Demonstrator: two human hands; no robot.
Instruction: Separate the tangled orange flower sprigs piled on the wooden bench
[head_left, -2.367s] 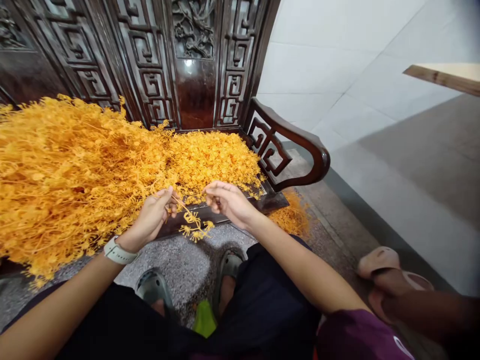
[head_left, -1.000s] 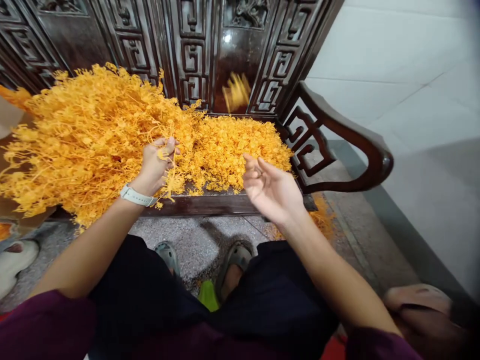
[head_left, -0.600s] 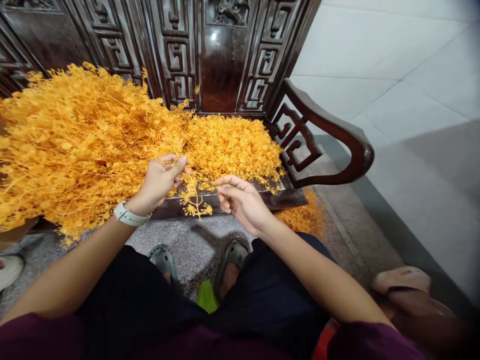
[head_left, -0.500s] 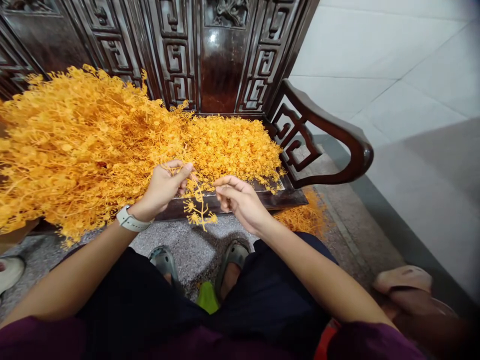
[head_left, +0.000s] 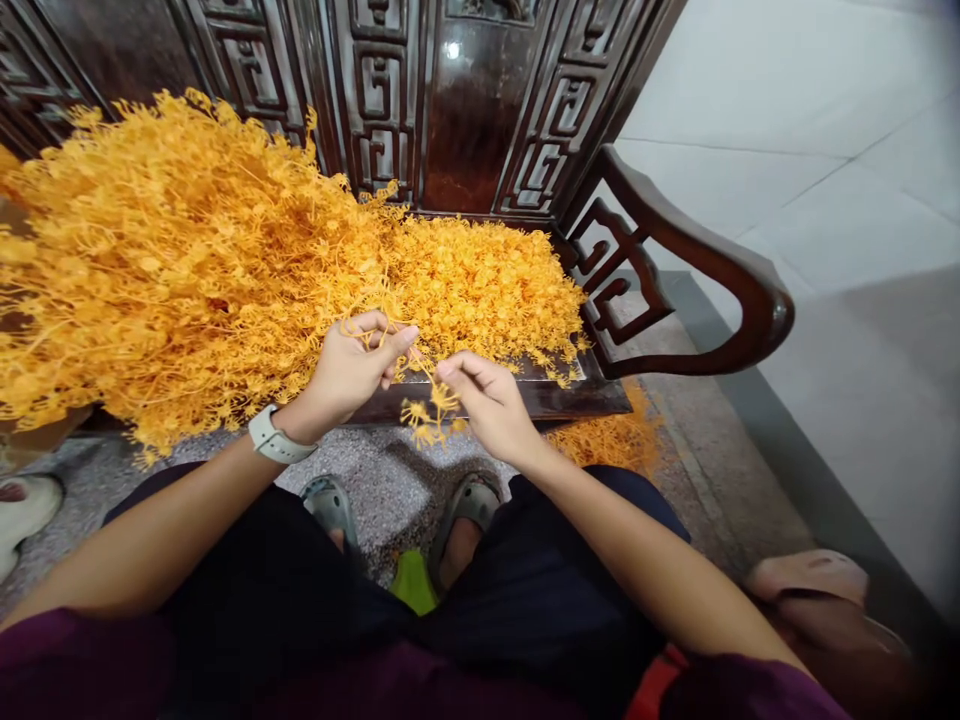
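My left hand (head_left: 351, 366), with a pale watch on its wrist, pinches the stem of an orange artificial flower sprig (head_left: 426, 425). Below the fingers the sprig's spiky little heads hang over the bench's front edge. My right hand (head_left: 495, 405) has its thumb and forefinger closed on the sprig's stem, just to the right of the left fingertips. Behind my left hand rises a big heap of orange artificial sprigs (head_left: 180, 260). A lower pile of loose orange flower heads (head_left: 487, 280) lies beyond both hands.
A dark carved wooden bench (head_left: 465, 140) carries the heaps, its curved armrest (head_left: 720, 260) at the right. Orange stems (head_left: 615, 435) lie on the floor beside it. Between my shoes is a green object (head_left: 413, 582). Other people's shoes show at left and right.
My right hand has come in from just beside the sprig and closed on its stem. The hanging sprig has swung to the right. The view has shifted slightly.
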